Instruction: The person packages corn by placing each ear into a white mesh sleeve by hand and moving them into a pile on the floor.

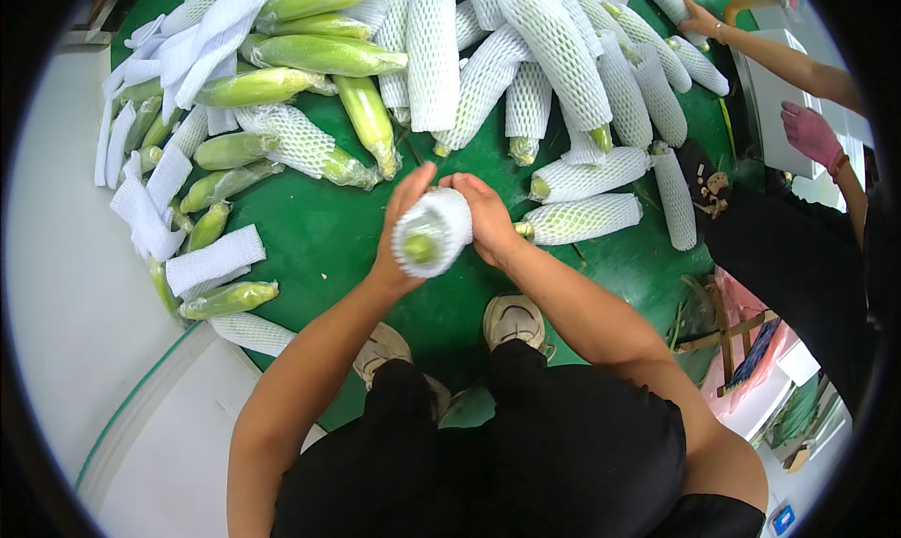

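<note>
Between my two hands is an ear of corn [421, 248] inside a white foam net sleeve [450, 214], seen end-on and a little blurred. My left hand [395, 246] wraps its left side. My right hand [487, 218] presses along the right side, fingers partly hidden behind the sleeve. Beyond my hands lie several sleeved ears, among them an upright-lying foam-netted ear [432, 56]. To the left are film-wrapped green ears [327, 54] and a half-sleeved ear [295, 140]. A sleeved ear [584, 218] lies close by my right wrist.
Flat foam sleeves [215, 42] are heaped at the left on the green floor [317, 256], along a white wall [56, 186]. At the right, another person's bare hand [697, 21] touches a sleeved ear; a pink-gloved hand [811, 135] is near white boxes [774, 102]. A wooden stool [725, 334] stands lower right.
</note>
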A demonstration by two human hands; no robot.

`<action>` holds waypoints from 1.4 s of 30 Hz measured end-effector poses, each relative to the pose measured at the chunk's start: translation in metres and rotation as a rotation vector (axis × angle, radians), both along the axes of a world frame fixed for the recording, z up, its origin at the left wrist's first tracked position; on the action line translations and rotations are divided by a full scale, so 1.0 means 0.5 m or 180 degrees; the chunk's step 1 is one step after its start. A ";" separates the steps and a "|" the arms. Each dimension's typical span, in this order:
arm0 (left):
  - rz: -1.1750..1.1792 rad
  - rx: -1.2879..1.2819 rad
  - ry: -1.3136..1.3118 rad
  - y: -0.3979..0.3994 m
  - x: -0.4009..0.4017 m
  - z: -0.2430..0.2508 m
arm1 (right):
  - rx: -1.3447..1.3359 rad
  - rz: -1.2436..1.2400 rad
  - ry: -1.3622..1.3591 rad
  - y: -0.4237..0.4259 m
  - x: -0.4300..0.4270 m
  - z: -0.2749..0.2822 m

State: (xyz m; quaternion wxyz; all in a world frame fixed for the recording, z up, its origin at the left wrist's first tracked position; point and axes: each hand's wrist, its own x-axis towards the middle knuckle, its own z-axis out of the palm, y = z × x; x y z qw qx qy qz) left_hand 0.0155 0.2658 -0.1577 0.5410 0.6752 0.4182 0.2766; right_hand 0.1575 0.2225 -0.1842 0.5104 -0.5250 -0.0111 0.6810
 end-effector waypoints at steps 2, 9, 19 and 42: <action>-0.0530 -0.0018 -0.0390 -0.010 -0.010 0.031 | 0.0116 0.0018 0.0482 -0.028 0.006 -0.035; -0.0017 -0.1161 -0.0114 -0.031 -0.017 0.064 | -0.0120 0.0130 -0.0014 -0.025 -0.023 0.049; 0.0132 -0.1301 -0.0406 -0.032 -0.023 0.103 | 0.0146 0.0143 0.0279 -0.013 -0.039 0.117; -0.0588 0.1157 0.2973 -0.151 -0.610 0.157 | 0.4570 0.3422 -0.4659 0.278 -0.497 -0.016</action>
